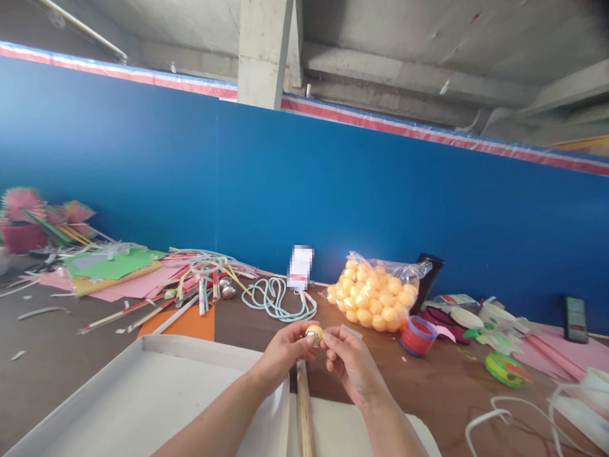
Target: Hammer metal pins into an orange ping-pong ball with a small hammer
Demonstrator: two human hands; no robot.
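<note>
Plainly, both forearms reach forward from the bottom of the view, and the hands come together above the far end of a wooden stick [305, 412]. The left hand [284, 355] angles in with its thumb and fingertips closed around a small orange ball [314, 331] with a silver patch. The right hand [353, 363] meets it from the other side, thumb and forefinger drawn together at the ball's right edge (whether they pinch it or something tiny, I can't make out). Under the left forearm lies a shallow white box [197, 349], its right edge running alongside the stick. Ahead, a bag of orange balls [373, 298] and a coiled blue cord [276, 299] lie apart from the fingers. To the right, brown table [409, 390] stretches from the right hand toward a white cable [485, 419], with a red roll [418, 336] beside the bag.
</note>
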